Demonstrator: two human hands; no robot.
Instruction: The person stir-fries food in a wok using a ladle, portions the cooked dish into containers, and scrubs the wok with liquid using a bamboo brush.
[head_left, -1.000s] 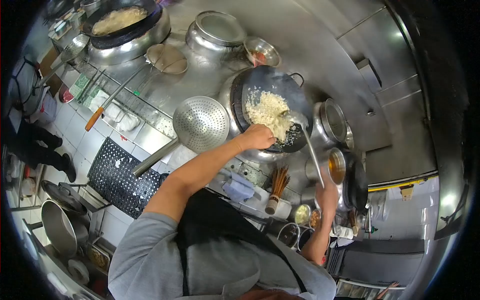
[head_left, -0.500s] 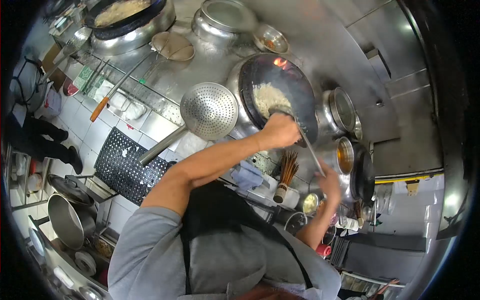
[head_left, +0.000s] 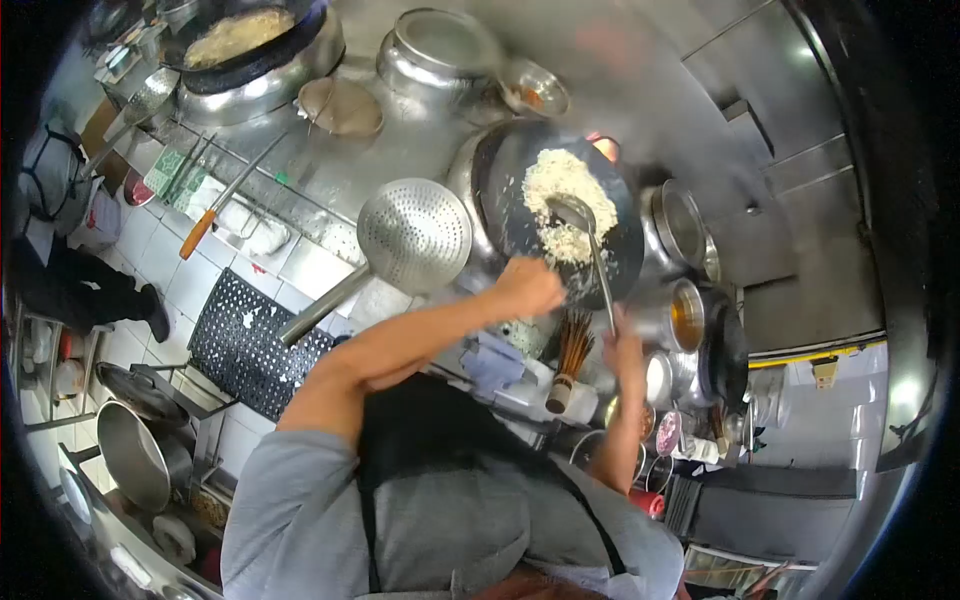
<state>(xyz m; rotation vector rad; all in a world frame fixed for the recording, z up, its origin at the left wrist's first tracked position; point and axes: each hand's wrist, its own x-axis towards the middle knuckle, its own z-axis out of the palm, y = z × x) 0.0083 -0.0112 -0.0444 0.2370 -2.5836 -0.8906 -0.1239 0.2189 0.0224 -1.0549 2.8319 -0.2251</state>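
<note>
My left hand (head_left: 530, 285) is closed in a fist at the near rim of a dark wok (head_left: 508, 190); the part it grips is hidden by the fingers. The wok is tilted, and pale rice (head_left: 562, 178) lies across it, with loose grains scattered around. Wrapped round the long handle of a metal ladle (head_left: 600, 262) is my right hand (head_left: 622, 345). The ladle's bowl rests among the rice. Orange flame (head_left: 604, 147) shows behind the wok's far rim.
A large perforated strainer (head_left: 415, 235) lies left of the wok. Near me stands a bamboo brush (head_left: 570, 365). A pot of amber liquid (head_left: 686, 315) is on the right. Another wok (head_left: 240, 40) sits far left. A person (head_left: 80, 270) stands at the left edge.
My left hand has drawn back toward me and left. The rice has spread up the wok and shows more fully. My right hand has shifted left and the ladle has turned more upright.
</note>
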